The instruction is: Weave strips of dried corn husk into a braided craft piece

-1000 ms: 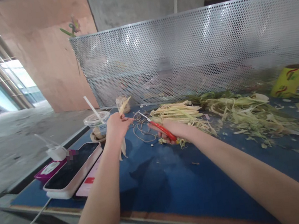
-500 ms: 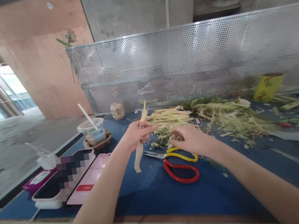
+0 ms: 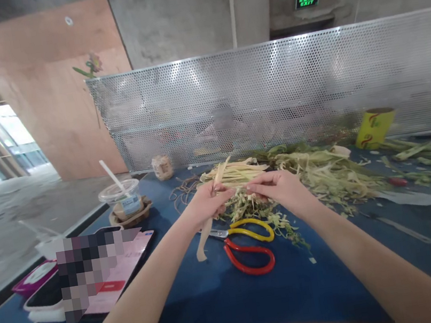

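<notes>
Fingers (image 3: pixel 226 194) of the left hand (image 3: pixel 207 203) pinch a pale strip (image 3: pixel 204 243) around its middle; one end pokes up above the hand, the other hangs below it. The right hand (image 3: pixel 278 187) has its fingertips bunched just beside the left one; whether they hold anything, I cannot tell. Below the hands lie scissors (image 3: pixel 223 234) with one yellow and one red handle, next to green scraps (image 3: pixel 286 226). Behind the hands is a heap of strips (image 3: pixel 241 171), with string (image 3: pixel 182 193) to its left. Farther out on the blue table (image 3: pixel 309 298) are a lidded cup (image 3: pixel 126 200), left, and a yellow tube (image 3: pixel 375 128), right, near a perforated panel (image 3: pixel 270 94).
</notes>
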The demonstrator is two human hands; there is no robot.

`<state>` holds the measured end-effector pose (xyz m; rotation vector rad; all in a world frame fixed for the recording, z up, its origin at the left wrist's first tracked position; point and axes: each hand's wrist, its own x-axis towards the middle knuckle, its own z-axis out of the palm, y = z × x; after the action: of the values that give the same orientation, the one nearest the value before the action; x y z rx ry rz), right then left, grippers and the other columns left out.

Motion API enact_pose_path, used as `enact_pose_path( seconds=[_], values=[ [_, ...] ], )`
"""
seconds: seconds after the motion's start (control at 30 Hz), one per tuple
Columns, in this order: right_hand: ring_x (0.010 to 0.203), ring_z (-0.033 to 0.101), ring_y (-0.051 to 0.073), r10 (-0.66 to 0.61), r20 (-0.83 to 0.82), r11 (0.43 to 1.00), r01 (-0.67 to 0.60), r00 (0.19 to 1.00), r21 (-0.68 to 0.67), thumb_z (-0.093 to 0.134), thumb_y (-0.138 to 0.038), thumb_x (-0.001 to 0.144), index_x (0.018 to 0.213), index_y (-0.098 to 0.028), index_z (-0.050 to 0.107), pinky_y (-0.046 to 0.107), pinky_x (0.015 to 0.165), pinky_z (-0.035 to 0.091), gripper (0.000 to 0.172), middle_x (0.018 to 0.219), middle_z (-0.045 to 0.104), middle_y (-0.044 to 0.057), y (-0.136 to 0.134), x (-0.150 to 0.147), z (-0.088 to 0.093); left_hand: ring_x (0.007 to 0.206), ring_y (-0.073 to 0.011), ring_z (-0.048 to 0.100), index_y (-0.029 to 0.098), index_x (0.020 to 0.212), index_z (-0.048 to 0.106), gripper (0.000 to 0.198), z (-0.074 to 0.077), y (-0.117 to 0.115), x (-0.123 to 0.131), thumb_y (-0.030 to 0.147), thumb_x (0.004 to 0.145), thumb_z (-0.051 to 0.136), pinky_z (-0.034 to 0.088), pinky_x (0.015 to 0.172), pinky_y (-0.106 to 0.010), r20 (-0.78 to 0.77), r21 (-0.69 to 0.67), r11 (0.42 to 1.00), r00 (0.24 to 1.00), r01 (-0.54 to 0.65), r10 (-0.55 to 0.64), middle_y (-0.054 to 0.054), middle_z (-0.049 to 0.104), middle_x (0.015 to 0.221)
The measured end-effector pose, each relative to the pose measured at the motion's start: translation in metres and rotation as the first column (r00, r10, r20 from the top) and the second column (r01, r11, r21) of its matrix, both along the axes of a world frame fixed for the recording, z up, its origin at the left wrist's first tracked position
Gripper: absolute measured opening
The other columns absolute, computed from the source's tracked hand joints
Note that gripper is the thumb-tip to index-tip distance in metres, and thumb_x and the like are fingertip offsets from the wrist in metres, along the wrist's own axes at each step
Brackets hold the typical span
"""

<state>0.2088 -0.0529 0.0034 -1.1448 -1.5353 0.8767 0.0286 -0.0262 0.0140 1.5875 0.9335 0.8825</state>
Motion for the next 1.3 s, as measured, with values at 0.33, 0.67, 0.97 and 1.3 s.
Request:
enact_pose_path(
  seconds=[0.33,0.67,0.97,1.3],
  values=[
    [0.074,0.062,0.017,-0.213,-0.173,0.965,0.235,0.962,0.119,0.064,-0.028,0.065,0.078,-0.022,0.071,0.032,0.073,0.049,0.016,0.081,0.070,0.001,-0.013,-0.014,-0.012,0.034,-0.0027,0.019,0.018,0.060,0.031,0.018,-0.004,-0.023,0.033,0.027,0.074,0.031,0.008,0.035,-0.016,0.361,-0.217,0.941,0.917,0.259,-0.169,0.006,0.021,0.051],
    [0.082,0.065,0.018,-0.157,-0.302,0.923,0.248,0.940,0.295,0.066,-0.019,0.064,0.075,-0.024,0.072,0.032,0.078,0.050,0.013,0.082,0.071,-0.001,-0.020,-0.014,-0.011,0.036,-0.0027,0.019,0.018,0.060,0.028,0.024,-0.003,-0.034,0.045,0.031,0.081,0.031,0.008,0.035,-0.014,0.281,-0.173,0.978,0.957,0.116,-0.063,0.007,0.021,0.051],
    [0.078,0.066,0.018,-0.164,-0.416,0.949,0.258,0.894,0.181,0.070,-0.023,0.060,0.073,-0.022,0.072,0.032,0.076,0.051,0.013,0.078,0.072,-0.001,-0.017,-0.018,-0.018,0.042,-0.0036,0.022,0.018,0.065,0.033,0.023,-0.018,-0.032,0.047,0.030,0.085,0.032,0.018,0.037,-0.013,0.147,0.119,0.992,0.987,0.049,-0.067,0.007,0.025,0.052],
    [0.074,0.065,0.018,-0.134,-0.529,0.962,0.237,0.838,0.133,0.071,-0.023,0.059,0.073,-0.020,0.070,0.031,0.074,0.050,0.014,0.075,0.071,0.001,-0.011,-0.022,-0.028,0.036,-0.0031,0.022,0.019,0.063,0.033,0.023,-0.014,-0.035,0.052,0.028,0.084,0.032,0.015,0.034,-0.014,0.130,-0.028,0.999,0.991,-0.022,0.025,0.008,0.024,0.048]
  ],
)
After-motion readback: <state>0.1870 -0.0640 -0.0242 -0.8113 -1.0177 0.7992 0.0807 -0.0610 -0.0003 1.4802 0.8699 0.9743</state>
